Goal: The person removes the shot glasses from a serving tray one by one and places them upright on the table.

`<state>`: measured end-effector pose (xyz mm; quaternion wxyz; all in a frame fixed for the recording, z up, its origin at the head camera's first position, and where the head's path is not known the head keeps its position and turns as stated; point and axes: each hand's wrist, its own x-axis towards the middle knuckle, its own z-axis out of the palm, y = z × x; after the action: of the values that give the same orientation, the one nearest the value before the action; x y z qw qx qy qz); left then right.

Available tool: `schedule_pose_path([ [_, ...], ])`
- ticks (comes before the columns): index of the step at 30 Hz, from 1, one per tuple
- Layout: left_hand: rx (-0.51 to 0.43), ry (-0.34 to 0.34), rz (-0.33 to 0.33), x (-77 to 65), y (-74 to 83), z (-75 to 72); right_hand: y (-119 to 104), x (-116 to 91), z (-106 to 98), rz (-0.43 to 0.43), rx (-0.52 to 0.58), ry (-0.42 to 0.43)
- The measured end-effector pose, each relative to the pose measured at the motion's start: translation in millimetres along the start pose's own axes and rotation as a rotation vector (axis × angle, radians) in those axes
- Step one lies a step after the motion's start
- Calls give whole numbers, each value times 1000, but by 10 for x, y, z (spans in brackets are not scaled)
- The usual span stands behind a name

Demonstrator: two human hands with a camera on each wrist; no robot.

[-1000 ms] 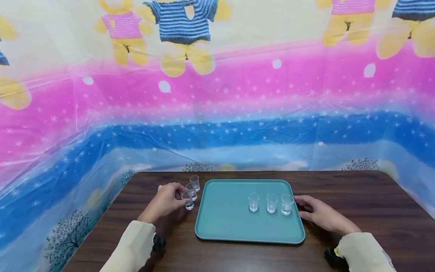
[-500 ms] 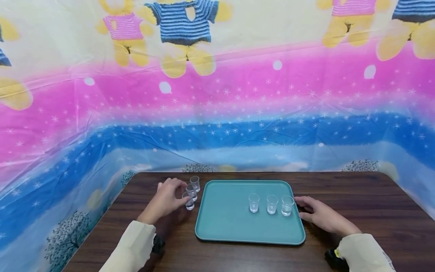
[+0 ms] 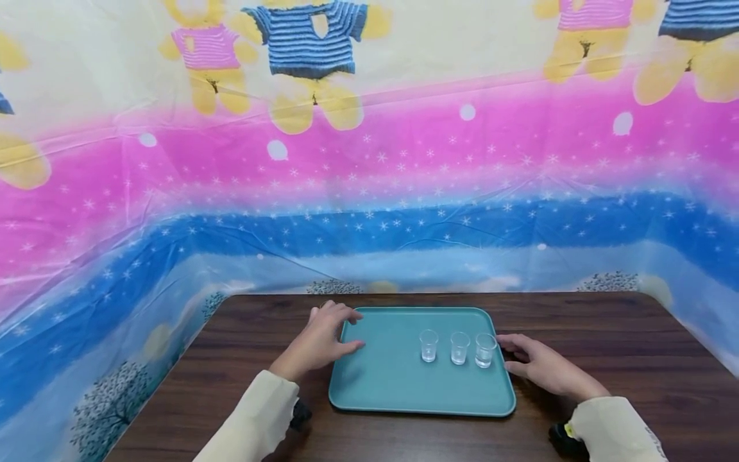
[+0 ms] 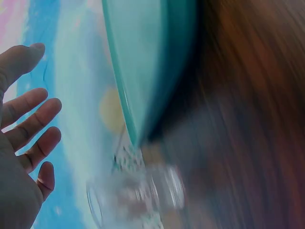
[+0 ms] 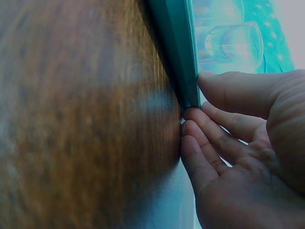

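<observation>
My left hand (image 3: 317,337) is over the left edge of the teal tray (image 3: 392,391), thumb and fingers spread apart with nothing between them. In the left wrist view a clear shot glass (image 4: 138,195) stands upright on the table below that hand, sideways and blurred in this view; the head view has that spot hidden behind the hand. Three clear shot glasses stand in a row on the tray's right half: one (image 3: 428,346), another (image 3: 459,348) and the rightmost (image 3: 485,351). My right hand (image 3: 539,366) rests at the tray's right edge, its thumb (image 5: 228,88) touching the rim.
The dark brown wooden table (image 3: 623,346) carries the tray. Behind it hangs a patterned curtain (image 3: 404,224) that also closes off both sides. A black wrist device (image 3: 562,443) sits below the right sleeve.
My left hand has let go of the nearest shot glass beside the tray and moved right, over the tray's left edge, with its fingers spreading. The right hand stays at the tray's edge.
</observation>
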<state>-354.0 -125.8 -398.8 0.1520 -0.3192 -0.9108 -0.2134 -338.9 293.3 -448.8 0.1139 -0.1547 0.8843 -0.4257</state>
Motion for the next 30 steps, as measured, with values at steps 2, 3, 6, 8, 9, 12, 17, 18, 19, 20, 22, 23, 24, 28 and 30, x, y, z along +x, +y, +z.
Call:
schedule_pose_path([
  [2,-18,-17,31,69,67,65,6,0,1,0,-2,1],
  [3,-23,-25,47,107,99,100,7,0,1,1,-2,1],
  [6,-36,-50,85,222,206,195,8,2,0,4,0,5],
  [8,-38,-64,102,297,284,249,5,5,-2,1,-1,7],
  [9,-35,-70,106,333,320,275,4,7,-3,0,-2,7],
  [12,-23,-94,109,429,417,351,3,12,-5,-10,-4,10],
  [17,-11,-145,85,548,529,467,11,13,-6,-24,-5,6],
  [18,-8,-152,80,567,545,486,11,12,-6,-26,-3,6],
  [19,-9,-160,75,581,564,502,12,11,-7,-27,-3,5],
  [20,-8,-166,72,596,581,515,12,9,-8,-28,-2,7],
  [22,-6,-172,69,620,612,538,13,6,-11,-32,-3,8],
  [23,-4,-174,68,629,627,546,13,3,-13,-34,-3,7],
  [24,-2,-177,69,638,641,553,13,-1,-15,-36,-4,9],
  [28,-6,-193,64,663,688,579,21,-15,-21,-36,-2,12],
  [30,-18,-205,59,673,698,594,30,-18,-22,-32,4,13],
])
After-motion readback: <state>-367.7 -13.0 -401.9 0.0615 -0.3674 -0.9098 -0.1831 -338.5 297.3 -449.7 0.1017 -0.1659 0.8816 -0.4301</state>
